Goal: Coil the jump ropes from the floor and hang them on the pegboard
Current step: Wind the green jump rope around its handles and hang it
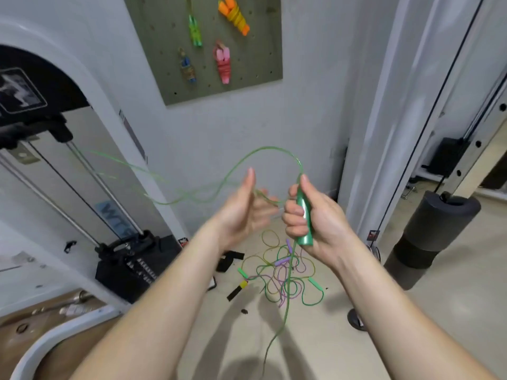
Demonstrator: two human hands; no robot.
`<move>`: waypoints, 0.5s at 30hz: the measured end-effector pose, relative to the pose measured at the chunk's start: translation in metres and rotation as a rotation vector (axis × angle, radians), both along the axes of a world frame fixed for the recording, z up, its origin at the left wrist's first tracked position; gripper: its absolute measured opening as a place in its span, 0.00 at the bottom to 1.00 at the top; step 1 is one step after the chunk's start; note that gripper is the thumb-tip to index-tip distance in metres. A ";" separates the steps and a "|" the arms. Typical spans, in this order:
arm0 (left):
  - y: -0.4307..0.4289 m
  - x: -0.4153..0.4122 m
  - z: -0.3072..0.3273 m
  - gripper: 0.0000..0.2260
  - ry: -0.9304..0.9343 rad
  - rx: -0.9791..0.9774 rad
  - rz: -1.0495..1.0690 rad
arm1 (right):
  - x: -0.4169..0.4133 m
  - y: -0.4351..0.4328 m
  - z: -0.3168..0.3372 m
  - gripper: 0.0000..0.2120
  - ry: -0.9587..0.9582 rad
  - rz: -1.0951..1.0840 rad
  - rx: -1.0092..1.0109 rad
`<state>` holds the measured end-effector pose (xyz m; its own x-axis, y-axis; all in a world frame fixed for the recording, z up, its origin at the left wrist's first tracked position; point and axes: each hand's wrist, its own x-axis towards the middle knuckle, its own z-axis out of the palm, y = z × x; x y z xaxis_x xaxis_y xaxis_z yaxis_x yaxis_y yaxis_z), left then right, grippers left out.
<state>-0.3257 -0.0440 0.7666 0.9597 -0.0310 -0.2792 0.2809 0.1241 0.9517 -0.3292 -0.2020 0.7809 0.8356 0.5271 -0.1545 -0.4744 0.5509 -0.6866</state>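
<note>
My right hand [310, 212] grips the green handle [305, 218] of a jump rope, held upright at chest height. Its green cord [241, 160] arcs up from the handle top and sweeps left in blurred loops; another strand hangs down from the handle toward the floor. My left hand [244, 207] is raised beside it with thumb up and fingers blurred, the cord passing by its fingers. A tangle of ropes [279, 272] in green, purple and yellow lies on the floor below. The olive pegboard [263, 61] on the wall holds several coiled ropes.
A cable weight machine with a black weight stack [131, 267] stands at left. A black foam roller [433, 237] stands on the right beside a metal rack post [472, 144]. Black straps [229, 260] lie on the floor near the tangle.
</note>
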 end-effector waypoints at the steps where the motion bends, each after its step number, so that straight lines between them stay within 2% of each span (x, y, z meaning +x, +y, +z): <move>1: -0.009 -0.019 -0.023 0.39 0.040 -0.057 -0.143 | 0.002 0.000 0.002 0.10 -0.030 -0.005 -0.029; 3: -0.027 -0.060 -0.062 0.33 0.103 -0.106 -0.399 | 0.007 -0.001 0.003 0.04 -0.059 0.009 -0.112; 5: -0.036 -0.099 -0.088 0.18 0.125 -0.011 -0.520 | 0.016 -0.001 0.002 0.03 -0.009 0.018 -0.157; 6: -0.037 -0.113 -0.099 0.11 0.133 0.080 -0.516 | 0.022 -0.002 0.000 0.04 0.013 0.014 -0.184; 7: -0.035 -0.124 -0.105 0.07 0.162 0.184 -0.469 | 0.029 -0.002 -0.005 0.05 0.019 0.016 -0.242; 9: -0.028 -0.137 -0.108 0.09 0.240 0.301 -0.258 | 0.040 -0.002 -0.020 0.07 -0.030 0.089 -0.488; 11: -0.020 -0.136 -0.093 0.10 0.209 0.134 0.027 | 0.044 -0.002 -0.044 0.09 -0.085 0.188 -0.713; 12: -0.016 -0.131 -0.080 0.09 0.141 0.009 0.161 | 0.042 -0.001 -0.058 0.10 -0.074 0.248 -0.737; 15: -0.006 -0.103 -0.034 0.09 -0.069 -0.266 0.465 | 0.017 0.002 -0.091 0.20 -0.013 0.601 -0.570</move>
